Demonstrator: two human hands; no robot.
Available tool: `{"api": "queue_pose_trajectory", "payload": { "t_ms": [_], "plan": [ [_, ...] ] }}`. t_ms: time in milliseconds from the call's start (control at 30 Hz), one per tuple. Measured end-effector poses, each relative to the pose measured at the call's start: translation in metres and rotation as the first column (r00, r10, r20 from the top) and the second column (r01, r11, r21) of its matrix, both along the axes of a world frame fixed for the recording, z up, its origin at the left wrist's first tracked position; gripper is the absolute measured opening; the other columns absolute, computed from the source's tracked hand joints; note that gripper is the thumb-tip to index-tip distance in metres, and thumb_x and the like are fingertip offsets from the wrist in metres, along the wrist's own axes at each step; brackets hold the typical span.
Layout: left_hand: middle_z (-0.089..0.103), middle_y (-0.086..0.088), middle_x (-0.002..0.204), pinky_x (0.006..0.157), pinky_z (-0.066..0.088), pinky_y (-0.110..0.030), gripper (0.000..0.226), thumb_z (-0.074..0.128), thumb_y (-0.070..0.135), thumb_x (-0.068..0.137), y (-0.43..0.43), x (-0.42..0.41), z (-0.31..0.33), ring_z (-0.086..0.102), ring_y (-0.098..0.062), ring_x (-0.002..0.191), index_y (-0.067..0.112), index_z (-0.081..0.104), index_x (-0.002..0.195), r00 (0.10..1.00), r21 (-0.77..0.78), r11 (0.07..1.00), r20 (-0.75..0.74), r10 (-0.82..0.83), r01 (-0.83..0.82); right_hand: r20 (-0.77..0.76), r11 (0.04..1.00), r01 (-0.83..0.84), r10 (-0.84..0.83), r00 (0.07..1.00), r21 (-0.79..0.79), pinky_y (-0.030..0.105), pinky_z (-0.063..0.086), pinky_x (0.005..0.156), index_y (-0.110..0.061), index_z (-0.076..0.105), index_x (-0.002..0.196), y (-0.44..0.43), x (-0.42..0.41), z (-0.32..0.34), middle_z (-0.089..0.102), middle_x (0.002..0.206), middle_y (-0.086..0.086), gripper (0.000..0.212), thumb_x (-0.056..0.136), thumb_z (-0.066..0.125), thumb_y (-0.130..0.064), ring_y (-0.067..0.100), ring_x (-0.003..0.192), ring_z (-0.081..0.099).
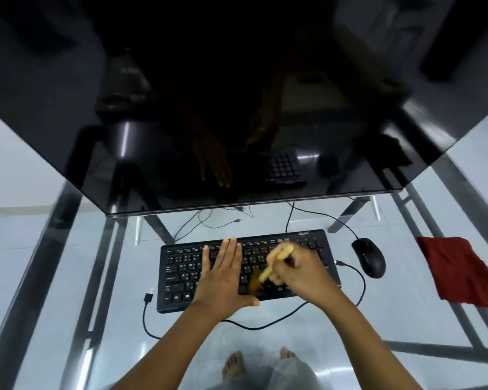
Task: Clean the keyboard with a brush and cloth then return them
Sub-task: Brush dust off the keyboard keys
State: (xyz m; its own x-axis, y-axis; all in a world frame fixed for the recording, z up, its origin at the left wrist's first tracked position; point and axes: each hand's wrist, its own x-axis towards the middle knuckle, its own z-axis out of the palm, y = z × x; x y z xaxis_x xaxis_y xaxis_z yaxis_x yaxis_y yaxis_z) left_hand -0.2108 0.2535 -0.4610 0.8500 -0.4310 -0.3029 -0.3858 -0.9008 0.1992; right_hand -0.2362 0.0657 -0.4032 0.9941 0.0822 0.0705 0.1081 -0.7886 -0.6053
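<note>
A black keyboard [181, 271] lies on a glass desk [392, 313]. My left hand [223, 280] rests flat on its middle keys, fingers together, pressing it down. My right hand [299, 273] grips a brush with a pale wooden handle [276, 263]; its brown bristles [254, 282] touch the lower keys and are blurred by motion. A red cloth [459, 271] lies crumpled on the desk at the right, apart from both hands.
A black mouse [369, 257] sits right of the keyboard. Loose black cables [265, 326] with a USB plug [148, 297] curl around the keyboard's front. A large dark monitor [237, 108] looms behind it. Bare feet show through the glass below.
</note>
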Motion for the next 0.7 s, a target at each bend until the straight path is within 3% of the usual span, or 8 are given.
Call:
{"api": "queue_pose_trajectory", "payload": {
  "t_ms": [33,133,267,400,533,633,700],
  "plan": [
    [-0.031,-0.003,0.156,0.112,-0.024,-0.053,0.124,0.051,0.08,0.072,0.0,0.0,0.0,-0.034,-0.017,0.141,0.012,-0.016,0.151,1.0,0.004,1.0,0.0,-0.001,0.001,-0.017,0.999,-0.02,0.02,1.0,-0.028,0.03,0.056,0.069,-0.022,0.062,0.081,0.002,-0.001,0.0,0.073,0.077,-0.001,0.019,0.09,0.056,-0.007,0.007,0.067,0.067],
    [-0.034,-0.005,0.155,0.113,-0.022,-0.052,0.123,0.055,0.078,0.072,0.005,0.001,0.001,-0.035,-0.019,0.14,0.014,-0.012,0.153,1.0,-0.016,1.0,0.012,0.021,-0.021,0.011,0.971,0.218,-0.22,0.975,0.097,0.017,0.046,0.071,-0.021,0.065,0.083,0.0,-0.001,0.002,0.066,0.088,-0.005,0.019,0.087,0.059,-0.004,0.003,0.077,0.061],
    [-0.034,-0.006,0.155,0.115,-0.018,-0.053,0.123,0.054,0.08,0.071,0.022,0.001,0.001,-0.036,-0.02,0.14,0.013,-0.01,0.153,0.998,-0.016,0.999,0.031,0.046,-0.045,-0.066,0.998,-0.005,0.009,0.998,0.065,0.026,0.056,0.07,-0.016,0.064,0.085,0.007,-0.009,-0.003,0.074,0.077,-0.002,0.016,0.092,0.056,-0.004,0.01,0.073,0.067],
    [-0.032,-0.004,0.155,0.115,-0.019,-0.051,0.124,0.052,0.081,0.07,0.041,-0.003,-0.002,-0.034,-0.018,0.141,0.013,-0.011,0.153,0.99,-0.049,0.99,0.04,0.132,-0.13,0.001,0.976,0.14,-0.142,0.99,0.17,0.009,0.044,0.077,-0.021,0.071,0.088,0.017,0.001,0.0,0.061,0.096,-0.01,0.015,0.088,0.063,-0.008,-0.002,0.085,0.06],
    [-0.028,-0.002,0.156,0.115,-0.017,-0.05,0.126,0.042,0.085,0.065,0.045,-0.011,-0.006,-0.029,-0.017,0.143,0.012,-0.01,0.153,0.978,-0.083,0.978,0.067,0.196,-0.19,-0.027,0.996,-0.006,0.009,1.0,0.093,0.015,0.044,0.07,-0.025,0.069,0.089,0.037,0.01,-0.001,0.068,0.094,-0.011,0.015,0.09,0.061,-0.012,-0.003,0.071,0.059],
    [-0.019,-0.003,0.16,0.116,-0.016,-0.051,0.126,0.036,0.086,0.061,0.047,-0.013,-0.009,-0.026,-0.017,0.145,0.011,-0.005,0.153,0.973,-0.103,0.974,0.088,0.213,-0.204,0.066,0.99,0.108,-0.114,0.991,0.086,0.009,0.044,0.086,-0.019,0.072,0.094,0.041,0.018,-0.007,0.062,0.104,-0.008,0.016,0.091,0.061,-0.008,-0.005,0.094,0.06],
    [-0.013,-0.004,0.162,0.117,-0.011,-0.052,0.124,0.035,0.087,0.062,0.05,-0.013,-0.011,-0.023,-0.016,0.146,0.011,-0.002,0.154,0.969,-0.127,0.97,0.11,0.223,-0.209,0.033,0.996,0.057,-0.06,0.998,0.072,0.018,0.05,0.087,-0.021,0.072,0.094,0.042,0.02,-0.009,0.07,0.1,-0.005,0.016,0.093,0.059,-0.012,0.004,0.092,0.065]
  ]
}}
